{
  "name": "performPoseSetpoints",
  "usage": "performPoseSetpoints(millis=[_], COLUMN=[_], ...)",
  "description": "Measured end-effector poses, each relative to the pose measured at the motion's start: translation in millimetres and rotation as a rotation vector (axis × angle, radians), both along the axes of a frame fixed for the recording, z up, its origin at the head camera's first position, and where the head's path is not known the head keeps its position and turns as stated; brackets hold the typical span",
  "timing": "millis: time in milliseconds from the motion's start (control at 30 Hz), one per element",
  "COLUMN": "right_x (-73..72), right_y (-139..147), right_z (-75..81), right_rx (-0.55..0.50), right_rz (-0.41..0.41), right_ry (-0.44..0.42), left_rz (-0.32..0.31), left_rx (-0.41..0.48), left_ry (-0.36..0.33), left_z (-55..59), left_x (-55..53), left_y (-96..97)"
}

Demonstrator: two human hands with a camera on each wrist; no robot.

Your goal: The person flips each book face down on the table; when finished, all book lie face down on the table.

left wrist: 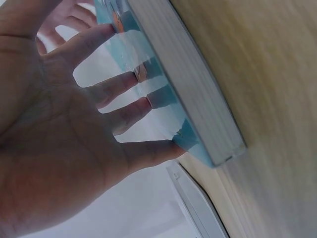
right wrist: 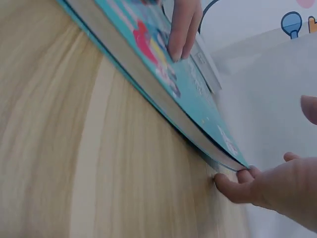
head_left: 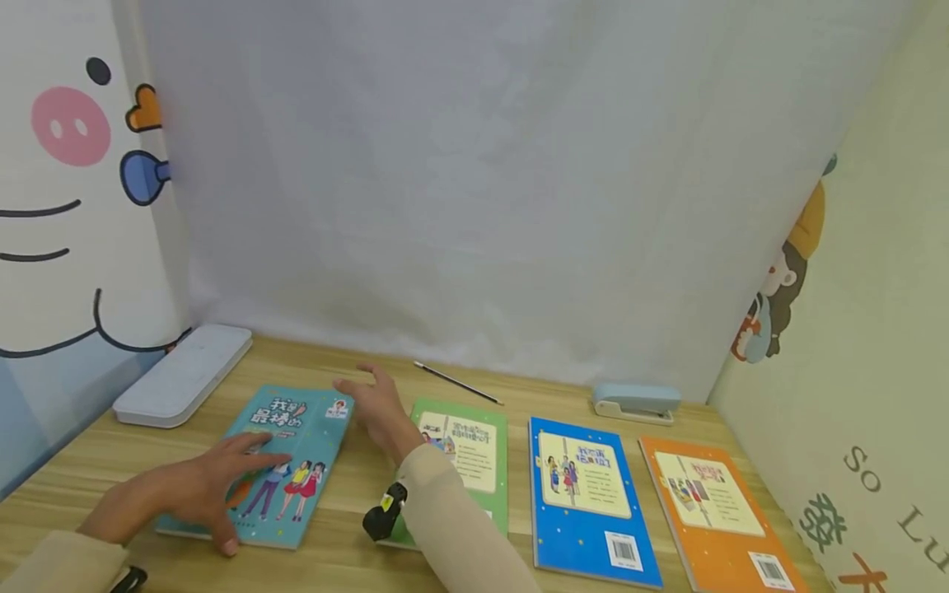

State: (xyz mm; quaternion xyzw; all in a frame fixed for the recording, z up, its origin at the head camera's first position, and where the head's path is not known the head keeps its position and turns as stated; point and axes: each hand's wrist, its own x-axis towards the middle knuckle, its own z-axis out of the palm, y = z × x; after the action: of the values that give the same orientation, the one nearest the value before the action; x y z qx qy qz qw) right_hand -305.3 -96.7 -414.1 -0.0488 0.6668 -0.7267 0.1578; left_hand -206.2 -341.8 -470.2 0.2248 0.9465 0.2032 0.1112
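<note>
A teal book (head_left: 315, 432) with cartoon figures on its cover lies on the wooden table at the left. My left hand (head_left: 196, 486) spreads over its lower left part, and in the left wrist view the fingertips (left wrist: 143, 103) touch the glossy cover. At the book's far right corner is my right hand (head_left: 381, 412). The right wrist view shows its fingers (right wrist: 237, 188) right at that corner's edge, low by the tabletop, with the thumb (right wrist: 309, 108) raised apart from the book. The right forearm partly hides a green book (head_left: 482, 445).
To the right lie a blue book (head_left: 589, 527) and an orange book (head_left: 715, 494). Behind them sits a light blue stapler (head_left: 636, 402). A pencil (head_left: 460, 383) lies near the back curtain, and a pale flat case (head_left: 185, 375) is at the far left.
</note>
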Motion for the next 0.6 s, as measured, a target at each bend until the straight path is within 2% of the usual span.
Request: performPoseSetpoints(millis=[100,200,300,500,600], right_x=[-0.9,-0.3,-0.5,-2.9,-3.2], right_y=[-1.0,1.0,4.6,4.3,2.4], right_z=[-0.8,-5.2,-10.0,-11.7,-12.4], right_rx=[-0.145,-0.194,-0.174,-0.114,-0.044], right_rz=[-0.016,-0.028,-0.026,-0.023,0.007], right_ry=[-0.050,-0.086,-0.097,-0.077,-0.072], left_rz=[0.024,0.083,0.099,0.059,0.056], left_rx=[0.007,0.020,0.019,0.017,0.016], left_ry=[-0.028,-0.088,-0.110,-0.092,-0.082], left_z=[12.6,16.3,18.5,31.2,28.7], left_x=[6.4,8.6,10.0,15.4,14.7], left_y=[7.7,11.2,13.0,17.5,15.1])
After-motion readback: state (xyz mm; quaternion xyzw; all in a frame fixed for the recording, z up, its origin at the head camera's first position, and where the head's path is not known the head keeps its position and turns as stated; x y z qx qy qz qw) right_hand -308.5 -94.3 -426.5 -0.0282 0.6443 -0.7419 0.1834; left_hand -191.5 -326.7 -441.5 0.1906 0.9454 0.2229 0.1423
